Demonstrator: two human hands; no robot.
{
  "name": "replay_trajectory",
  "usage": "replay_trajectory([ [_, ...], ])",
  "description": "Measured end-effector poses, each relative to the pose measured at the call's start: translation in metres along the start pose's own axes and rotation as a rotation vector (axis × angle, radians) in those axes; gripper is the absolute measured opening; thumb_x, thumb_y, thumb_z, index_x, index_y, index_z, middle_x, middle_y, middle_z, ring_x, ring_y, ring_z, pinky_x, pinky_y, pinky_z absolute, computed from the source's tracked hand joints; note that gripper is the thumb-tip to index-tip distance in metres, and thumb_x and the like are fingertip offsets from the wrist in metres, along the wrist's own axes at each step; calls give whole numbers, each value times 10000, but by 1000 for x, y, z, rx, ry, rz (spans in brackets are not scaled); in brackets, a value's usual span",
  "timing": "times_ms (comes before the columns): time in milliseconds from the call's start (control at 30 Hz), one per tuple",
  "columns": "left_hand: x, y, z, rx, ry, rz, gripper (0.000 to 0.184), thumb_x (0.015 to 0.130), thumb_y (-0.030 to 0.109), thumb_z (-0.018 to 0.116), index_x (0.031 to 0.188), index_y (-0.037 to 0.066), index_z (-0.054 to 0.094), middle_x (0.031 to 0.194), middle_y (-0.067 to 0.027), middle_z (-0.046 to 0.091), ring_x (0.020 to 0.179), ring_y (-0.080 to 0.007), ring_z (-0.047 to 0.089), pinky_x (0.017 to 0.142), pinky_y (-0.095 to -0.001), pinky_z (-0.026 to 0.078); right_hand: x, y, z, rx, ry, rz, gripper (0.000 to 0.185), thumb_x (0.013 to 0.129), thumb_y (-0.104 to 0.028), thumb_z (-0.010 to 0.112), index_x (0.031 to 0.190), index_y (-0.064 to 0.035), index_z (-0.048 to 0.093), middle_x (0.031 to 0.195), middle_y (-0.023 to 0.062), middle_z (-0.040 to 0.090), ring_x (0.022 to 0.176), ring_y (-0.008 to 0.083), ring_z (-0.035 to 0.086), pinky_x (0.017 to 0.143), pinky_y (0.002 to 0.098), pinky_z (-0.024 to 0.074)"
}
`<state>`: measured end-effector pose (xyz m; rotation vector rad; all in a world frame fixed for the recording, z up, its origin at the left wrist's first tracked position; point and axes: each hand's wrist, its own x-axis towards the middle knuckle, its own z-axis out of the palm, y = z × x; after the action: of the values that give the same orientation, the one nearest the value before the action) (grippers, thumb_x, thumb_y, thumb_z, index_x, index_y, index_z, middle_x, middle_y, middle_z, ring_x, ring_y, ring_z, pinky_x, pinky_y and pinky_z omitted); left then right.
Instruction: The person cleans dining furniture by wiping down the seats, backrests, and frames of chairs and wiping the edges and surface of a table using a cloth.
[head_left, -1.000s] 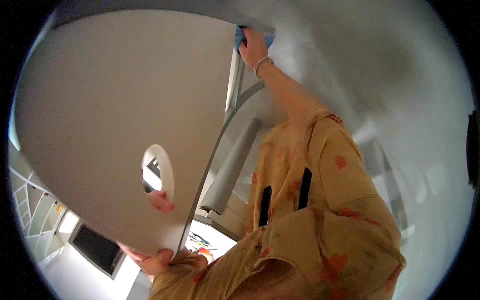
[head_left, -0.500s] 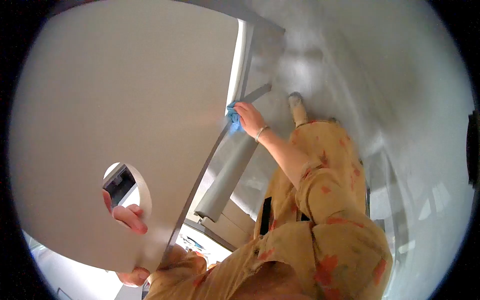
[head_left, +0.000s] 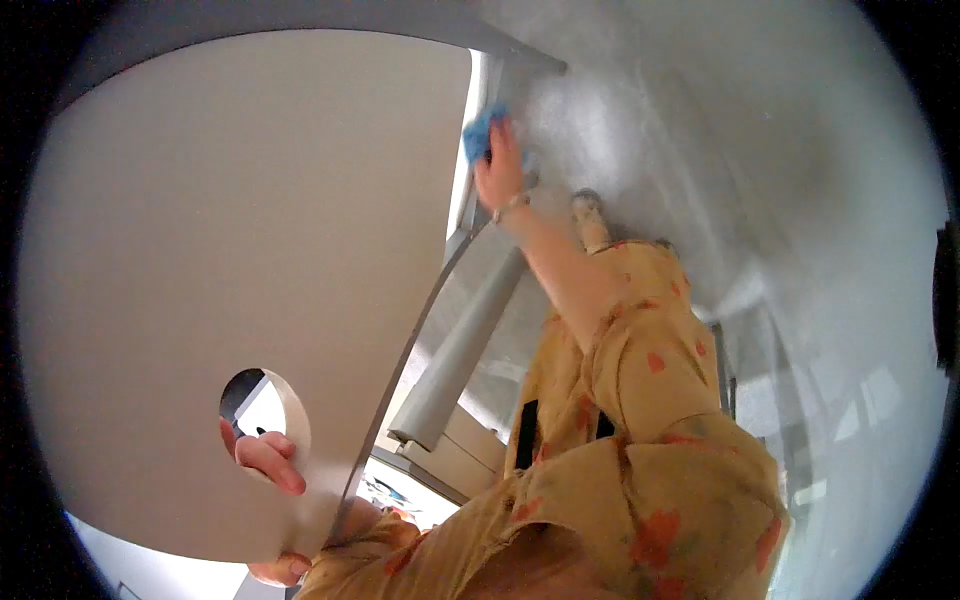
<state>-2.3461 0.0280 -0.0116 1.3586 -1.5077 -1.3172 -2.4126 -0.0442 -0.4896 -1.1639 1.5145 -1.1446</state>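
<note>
My left hand (head_left: 268,460) grips a large off-white panel (head_left: 250,230) at its oval hole. Several of its fingers curl through the opening, while the thumb shows at the panel's lower edge. The rest of that hand is hidden behind the panel. A crumpled blue cloth (head_left: 482,137) is in my right hand (head_left: 500,172), slightly blurred. Fingers press the cloth to the pale strip and grey frame (head_left: 480,85) beside the panel's upper right edge.
A grey bar (head_left: 460,350) runs slantwise below my right forearm. The grey floor (head_left: 800,180) spreads to the right, with my shoe (head_left: 588,205) on it. A light-coloured cabinet-like surface (head_left: 455,450) lies beneath the bar.
My right hand has slid up and slightly right along the frame with the blue cloth. The panel and my left hand sit a little lower in view.
</note>
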Motion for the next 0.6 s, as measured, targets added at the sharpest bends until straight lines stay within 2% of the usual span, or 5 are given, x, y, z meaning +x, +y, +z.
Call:
replay_trajectory([
  [200, 1, 3, -3, 11, -7, -12, 1125, 502, 309, 857, 1403, -14, 266, 1399, -175, 310, 821, -207, 566, 873, -408, 406, -172, 54, 62, 509, -209, 593, 499, 911, -212, 452, 1313, 71, 366, 1321, 274, 416, 1234, 400, 387, 1033, 446, 306],
  [333, 2, -2, -11, 16, 1, -20, 1153, 504, 329, 873, 1413, -14, 253, 1440, -174, 281, 813, -194, 561, 866, -395, 405, -130, 32, 56, 381, -143, 703, 502, 946, -289, 392, 1270, 95, 399, 1257, 278, 458, 1184, 391, 415, 1023, 418, 313],
  [400, 7, -2, -11, -15, 114, -2, 1192, 490, 333, 885, 1424, -10, 229, 1368, -169, 412, 807, -193, 560, 858, -392, 405, -87, 20, 56, 346, -130, 724, 511, 955, -308, 378, 1260, 101, 408, 1241, 280, 468, 1172, 389, 421, 1021, 411, 314],
  [567, 8, 3, -14, 15, -45, -82, 854, 838, 314, 634, 1451, 3, 127, 844, -87, 582, 782, -175, 558, 862, -347, 366, 86, -55, 12, 615, 230, 185, 572, 796, 10, 471, 1323, 131, 286, 1390, 371, 237, 1324, 447, 241, 1127, 472, 168],
  [600, 6, 3, -15, 28, -53, -80, 787, 893, 305, 580, 1453, 4, 116, 781, -73, 578, 779, -173, 558, 862, -339, 359, 104, -63, 5, -9, 240, -179, 556, 857, -38, 410, 1369, 97, 240, 1448, 278, 232, 1353, 373, 235, 1131, 420, 168],
])
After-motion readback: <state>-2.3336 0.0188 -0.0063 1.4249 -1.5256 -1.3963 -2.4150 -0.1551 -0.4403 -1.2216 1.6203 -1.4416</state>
